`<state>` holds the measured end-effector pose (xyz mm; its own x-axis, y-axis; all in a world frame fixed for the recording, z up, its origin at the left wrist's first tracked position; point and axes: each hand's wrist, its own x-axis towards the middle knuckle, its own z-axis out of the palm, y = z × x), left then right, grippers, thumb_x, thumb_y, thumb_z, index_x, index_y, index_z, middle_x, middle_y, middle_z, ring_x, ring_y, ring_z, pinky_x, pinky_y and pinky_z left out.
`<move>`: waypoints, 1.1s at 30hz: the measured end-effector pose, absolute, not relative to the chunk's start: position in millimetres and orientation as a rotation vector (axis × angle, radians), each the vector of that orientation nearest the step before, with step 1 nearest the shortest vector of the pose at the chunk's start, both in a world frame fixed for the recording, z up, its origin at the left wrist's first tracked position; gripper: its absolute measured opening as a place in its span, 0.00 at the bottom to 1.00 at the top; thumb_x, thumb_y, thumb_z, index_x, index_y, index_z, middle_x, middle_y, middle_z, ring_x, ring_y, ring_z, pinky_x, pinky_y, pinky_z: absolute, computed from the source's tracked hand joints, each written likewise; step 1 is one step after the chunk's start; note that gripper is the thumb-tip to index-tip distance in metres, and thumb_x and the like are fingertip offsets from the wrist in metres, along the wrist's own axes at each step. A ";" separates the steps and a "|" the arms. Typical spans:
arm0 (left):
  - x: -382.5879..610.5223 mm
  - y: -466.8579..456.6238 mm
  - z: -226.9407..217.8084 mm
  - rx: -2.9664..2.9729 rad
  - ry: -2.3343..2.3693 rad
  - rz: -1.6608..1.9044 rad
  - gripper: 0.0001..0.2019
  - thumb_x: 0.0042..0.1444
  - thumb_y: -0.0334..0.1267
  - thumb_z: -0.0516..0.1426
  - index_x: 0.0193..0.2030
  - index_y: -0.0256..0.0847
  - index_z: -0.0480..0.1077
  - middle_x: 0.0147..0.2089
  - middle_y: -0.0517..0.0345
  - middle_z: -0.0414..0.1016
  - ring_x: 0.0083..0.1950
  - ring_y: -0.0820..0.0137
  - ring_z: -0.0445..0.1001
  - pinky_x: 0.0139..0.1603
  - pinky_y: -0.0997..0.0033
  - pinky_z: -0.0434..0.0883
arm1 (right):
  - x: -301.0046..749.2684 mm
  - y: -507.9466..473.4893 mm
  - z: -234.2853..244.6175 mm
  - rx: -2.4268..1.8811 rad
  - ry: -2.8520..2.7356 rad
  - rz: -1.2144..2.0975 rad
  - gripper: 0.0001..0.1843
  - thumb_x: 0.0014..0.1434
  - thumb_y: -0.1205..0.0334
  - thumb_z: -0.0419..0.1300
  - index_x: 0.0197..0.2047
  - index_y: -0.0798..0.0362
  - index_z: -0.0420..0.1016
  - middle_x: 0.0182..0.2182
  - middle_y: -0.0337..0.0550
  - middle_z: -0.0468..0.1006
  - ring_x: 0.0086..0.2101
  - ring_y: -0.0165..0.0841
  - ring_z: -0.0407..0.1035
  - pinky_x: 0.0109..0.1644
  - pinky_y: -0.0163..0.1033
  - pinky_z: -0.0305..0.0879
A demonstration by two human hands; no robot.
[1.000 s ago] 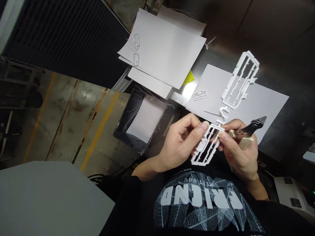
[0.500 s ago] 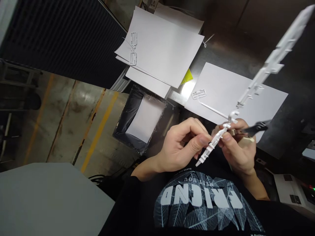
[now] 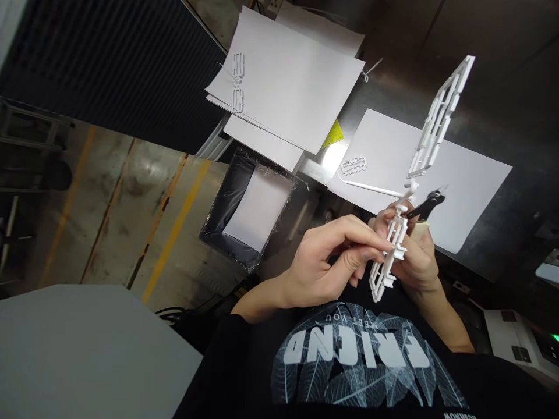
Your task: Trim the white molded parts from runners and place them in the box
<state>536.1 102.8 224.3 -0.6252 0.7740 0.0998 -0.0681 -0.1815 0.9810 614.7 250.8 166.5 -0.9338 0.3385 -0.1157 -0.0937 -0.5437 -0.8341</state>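
Between my hands is a white plastic moulded part (image 3: 441, 119), two slotted frames joined by a thin sprue rod (image 3: 375, 188). My left hand (image 3: 334, 259) pinches the edge of its lower frame with thumb and forefinger. My right hand (image 3: 417, 259) is closed behind the same part, gripping it near the sprue joint; some of its fingers are hidden. Also in my right hand is a pair of nippers (image 3: 425, 205) with dark jaws pointing up and right and a pale handle.
A slotted white frame (image 3: 353, 166) lies on a paper sheet (image 3: 471, 192) on the dark metal table. More paper sheets (image 3: 297, 75) carry another moulded piece (image 3: 238, 81). A yellow-green set square (image 3: 334, 135) shows beneath. Below is a black-lined bin (image 3: 231, 201) with paper inside.
The moulded part has turned from nearly edge-on, so its slotted faces show more, and its upper end has swung left and down. My right hand and the nippers moved slightly left.
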 end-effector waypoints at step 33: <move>524.4 87.9 218.3 0.679 1.316 1.912 0.22 0.65 0.29 0.64 0.64 0.48 0.74 0.42 0.56 0.77 0.40 0.73 0.81 0.40 0.78 0.82 | 632.1 243.4 178.3 -0.424 -1.538 2.020 0.12 0.68 0.58 0.70 0.53 0.41 0.77 0.38 0.41 0.83 0.39 0.38 0.82 0.45 0.46 0.84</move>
<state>524.4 87.9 218.3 -0.6116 0.7907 0.0279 -0.2562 -0.2313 0.9386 632.1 243.4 178.3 -0.7931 0.6034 0.0831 -0.2404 -0.1847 -0.9529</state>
